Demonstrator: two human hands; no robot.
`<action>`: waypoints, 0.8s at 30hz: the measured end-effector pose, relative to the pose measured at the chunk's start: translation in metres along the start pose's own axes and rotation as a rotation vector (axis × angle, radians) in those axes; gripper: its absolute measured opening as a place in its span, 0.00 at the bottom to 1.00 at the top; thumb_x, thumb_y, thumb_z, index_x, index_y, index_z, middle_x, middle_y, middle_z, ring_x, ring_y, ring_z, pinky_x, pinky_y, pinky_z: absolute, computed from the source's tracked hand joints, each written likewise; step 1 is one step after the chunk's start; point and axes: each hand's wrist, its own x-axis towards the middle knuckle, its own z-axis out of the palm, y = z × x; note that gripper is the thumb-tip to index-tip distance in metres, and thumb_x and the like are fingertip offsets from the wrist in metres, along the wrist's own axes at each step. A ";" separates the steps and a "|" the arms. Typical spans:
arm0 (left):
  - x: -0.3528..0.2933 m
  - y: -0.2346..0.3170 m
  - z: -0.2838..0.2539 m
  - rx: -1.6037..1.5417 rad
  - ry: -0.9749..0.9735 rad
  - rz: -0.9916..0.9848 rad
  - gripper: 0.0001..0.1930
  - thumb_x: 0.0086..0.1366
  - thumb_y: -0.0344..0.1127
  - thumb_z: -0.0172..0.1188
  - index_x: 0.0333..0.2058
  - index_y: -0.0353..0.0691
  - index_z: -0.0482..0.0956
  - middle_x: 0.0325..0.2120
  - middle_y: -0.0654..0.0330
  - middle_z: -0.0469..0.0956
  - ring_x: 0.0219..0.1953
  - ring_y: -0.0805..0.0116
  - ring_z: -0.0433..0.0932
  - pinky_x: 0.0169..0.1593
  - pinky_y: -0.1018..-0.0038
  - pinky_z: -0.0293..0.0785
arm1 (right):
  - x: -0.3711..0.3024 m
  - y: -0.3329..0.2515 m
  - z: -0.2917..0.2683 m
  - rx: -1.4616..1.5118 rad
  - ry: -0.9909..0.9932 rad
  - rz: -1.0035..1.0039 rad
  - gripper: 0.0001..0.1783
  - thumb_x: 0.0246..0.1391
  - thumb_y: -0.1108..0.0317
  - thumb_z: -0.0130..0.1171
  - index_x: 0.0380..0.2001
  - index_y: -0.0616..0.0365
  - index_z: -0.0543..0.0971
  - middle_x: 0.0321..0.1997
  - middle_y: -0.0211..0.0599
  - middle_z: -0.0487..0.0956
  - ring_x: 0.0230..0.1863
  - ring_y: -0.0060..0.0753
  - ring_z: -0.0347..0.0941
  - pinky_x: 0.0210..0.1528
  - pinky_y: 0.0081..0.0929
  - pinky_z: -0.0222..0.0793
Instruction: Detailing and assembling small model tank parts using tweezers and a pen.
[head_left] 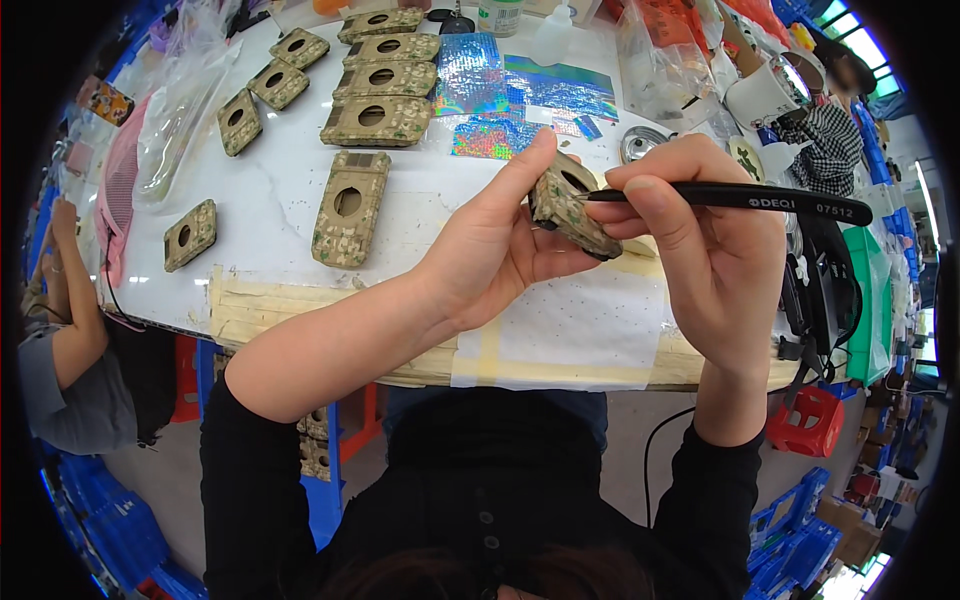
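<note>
My left hand grips a small camouflage-patterned case with a round hole, lifted above the table's front edge. My right hand pinches black tweezers whose tip touches the case near its hole. Below the hands, a white sheet speckled with tiny dots is taped onto the table.
Several more camouflage cases with round holes lie across the white table, stacked at the back. Holographic foil sheets sit behind them, beside plastic bags, bottles and a tape roll. Another person sits at the left. A red stool stands lower right.
</note>
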 end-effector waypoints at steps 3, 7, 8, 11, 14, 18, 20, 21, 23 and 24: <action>0.000 -0.001 0.000 0.000 0.003 0.005 0.26 0.66 0.59 0.41 0.41 0.39 0.71 0.31 0.63 0.76 0.33 0.74 0.79 0.35 0.79 0.82 | 0.000 0.000 0.000 -0.005 0.001 -0.010 0.10 0.60 0.72 0.49 0.34 0.71 0.73 0.32 0.39 0.76 0.34 0.26 0.78 0.35 0.17 0.75; 0.000 0.000 0.000 -0.006 -0.007 0.001 0.26 0.67 0.58 0.40 0.41 0.39 0.71 0.30 0.63 0.76 0.33 0.74 0.79 0.35 0.79 0.82 | 0.001 -0.001 0.000 -0.022 0.001 -0.009 0.10 0.60 0.72 0.49 0.34 0.71 0.73 0.31 0.39 0.76 0.34 0.27 0.78 0.35 0.16 0.75; 0.000 0.000 0.000 -0.009 -0.008 0.000 0.26 0.67 0.58 0.41 0.41 0.39 0.71 0.30 0.63 0.77 0.33 0.74 0.79 0.35 0.79 0.82 | 0.001 -0.001 0.000 -0.026 0.001 -0.008 0.10 0.60 0.72 0.49 0.34 0.71 0.73 0.31 0.39 0.76 0.34 0.27 0.78 0.35 0.16 0.75; 0.001 -0.001 -0.001 -0.012 -0.010 0.000 0.26 0.67 0.58 0.41 0.41 0.39 0.71 0.30 0.63 0.77 0.33 0.74 0.80 0.35 0.79 0.82 | 0.001 -0.001 0.000 -0.028 0.002 -0.008 0.10 0.60 0.72 0.49 0.34 0.71 0.73 0.31 0.39 0.76 0.34 0.26 0.78 0.35 0.16 0.75; 0.001 -0.001 -0.001 -0.009 -0.008 0.002 0.26 0.67 0.58 0.41 0.41 0.39 0.71 0.30 0.62 0.77 0.33 0.74 0.80 0.35 0.79 0.82 | 0.001 -0.001 0.000 -0.033 0.003 -0.011 0.10 0.60 0.72 0.49 0.34 0.71 0.73 0.31 0.39 0.76 0.34 0.26 0.78 0.34 0.16 0.75; 0.001 -0.002 -0.002 -0.011 -0.011 0.002 0.26 0.66 0.58 0.41 0.41 0.38 0.71 0.31 0.62 0.77 0.34 0.73 0.80 0.35 0.79 0.82 | 0.000 -0.001 0.000 -0.039 0.002 0.000 0.09 0.60 0.72 0.50 0.34 0.70 0.73 0.31 0.38 0.76 0.33 0.26 0.78 0.34 0.16 0.74; 0.001 -0.001 -0.002 -0.008 -0.012 0.003 0.26 0.66 0.58 0.41 0.41 0.38 0.71 0.31 0.62 0.77 0.34 0.73 0.80 0.36 0.79 0.82 | 0.000 -0.001 0.000 -0.039 0.003 0.002 0.09 0.60 0.72 0.50 0.34 0.70 0.73 0.31 0.38 0.77 0.33 0.25 0.78 0.34 0.15 0.74; 0.001 -0.001 -0.002 -0.007 -0.012 0.004 0.26 0.66 0.58 0.41 0.41 0.38 0.71 0.32 0.61 0.77 0.34 0.73 0.80 0.36 0.79 0.82 | 0.000 0.000 0.000 -0.037 0.004 0.000 0.09 0.60 0.72 0.50 0.34 0.70 0.73 0.30 0.38 0.77 0.33 0.25 0.78 0.34 0.15 0.74; 0.001 -0.001 -0.001 -0.005 -0.011 0.000 0.26 0.66 0.59 0.41 0.41 0.39 0.71 0.32 0.61 0.77 0.35 0.73 0.80 0.36 0.79 0.82 | 0.000 0.000 0.000 -0.033 0.005 0.002 0.09 0.60 0.72 0.50 0.33 0.70 0.73 0.30 0.38 0.77 0.33 0.25 0.78 0.35 0.15 0.74; 0.001 0.000 0.000 -0.003 -0.010 -0.002 0.26 0.66 0.59 0.41 0.42 0.39 0.71 0.32 0.61 0.77 0.35 0.73 0.80 0.36 0.79 0.82 | 0.000 -0.001 0.001 -0.031 0.005 0.005 0.09 0.60 0.72 0.50 0.33 0.70 0.73 0.30 0.38 0.77 0.33 0.25 0.78 0.35 0.15 0.74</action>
